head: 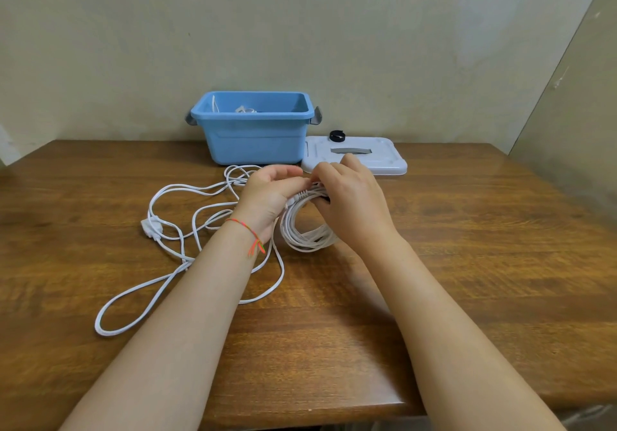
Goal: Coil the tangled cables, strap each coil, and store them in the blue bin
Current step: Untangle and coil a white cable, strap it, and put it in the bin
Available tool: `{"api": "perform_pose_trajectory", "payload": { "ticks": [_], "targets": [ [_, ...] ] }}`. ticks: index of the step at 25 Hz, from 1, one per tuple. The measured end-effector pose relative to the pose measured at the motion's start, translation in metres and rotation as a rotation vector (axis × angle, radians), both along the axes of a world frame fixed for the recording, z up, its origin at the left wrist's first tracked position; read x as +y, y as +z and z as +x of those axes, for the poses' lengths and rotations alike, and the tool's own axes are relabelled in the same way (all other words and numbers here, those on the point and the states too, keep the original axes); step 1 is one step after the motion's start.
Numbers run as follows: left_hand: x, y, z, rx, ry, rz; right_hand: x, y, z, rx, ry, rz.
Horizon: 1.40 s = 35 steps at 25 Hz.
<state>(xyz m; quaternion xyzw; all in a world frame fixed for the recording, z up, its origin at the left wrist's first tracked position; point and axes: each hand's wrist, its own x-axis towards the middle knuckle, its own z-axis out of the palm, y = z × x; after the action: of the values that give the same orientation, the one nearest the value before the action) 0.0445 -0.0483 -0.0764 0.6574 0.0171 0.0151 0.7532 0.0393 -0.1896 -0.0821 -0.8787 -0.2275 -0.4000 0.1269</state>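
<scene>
Right hand [350,203] hides the coil's [307,230] two o'clock side; bin [255,136] contents at twelve o'clock too small to tell.

Wooden table [467,263] with brown, streaky grain and a glossy finish is filling the lower frame, its near edge showing at the bottom. Plain pale greenish-beige wall [300,30] is running behind it, blotchy and scuffed in places. A second wall panel [581,113] is angling in at right. Soft, even light is falling; a faint sheen is showing on the tabletop's right side.

Soft, even indoor light, faint shadows under the forearms, wide-angle bending at edges.
</scene>
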Motion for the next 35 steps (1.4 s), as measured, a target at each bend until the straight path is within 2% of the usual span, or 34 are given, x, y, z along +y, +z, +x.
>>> {"api": "perform_pose_trajectory", "payload": {
  "ticks": [3, 8, 14, 19, 23, 28, 35],
  "targets": [
    [0.0, 0.003, -0.003, 0.098, -0.145, 0.057, -0.001, 0.002, -0.002, 0.032, -0.005, -0.006],
    [0.006, 0.004, -0.007, -0.003, -0.286, 0.132, -0.003, -0.001, 0.002, 0.041, -0.008, 0.039],
    [0.007, -0.001, -0.003, -0.022, -0.244, 0.113, -0.004, -0.005, 0.006, 0.129, -0.015, 0.14],
    [0.004, -0.005, -0.004, -0.109, -0.181, 0.15, -0.007, -0.004, 0.006, 0.219, 0.018, 0.238],
    [0.004, -0.005, -0.004, -0.139, -0.168, 0.168, -0.016, 0.008, -0.001, 0.417, 0.065, 0.226],
    [0.003, -0.004, -0.004, -0.162, -0.065, 0.231, -0.034, 0.035, -0.014, 0.514, 0.013, 0.149],
    [-0.005, 0.0, -0.009, -0.307, -0.084, 0.465, -0.03, 0.032, -0.008, 0.332, 0.011, 0.195]
  ]
}}
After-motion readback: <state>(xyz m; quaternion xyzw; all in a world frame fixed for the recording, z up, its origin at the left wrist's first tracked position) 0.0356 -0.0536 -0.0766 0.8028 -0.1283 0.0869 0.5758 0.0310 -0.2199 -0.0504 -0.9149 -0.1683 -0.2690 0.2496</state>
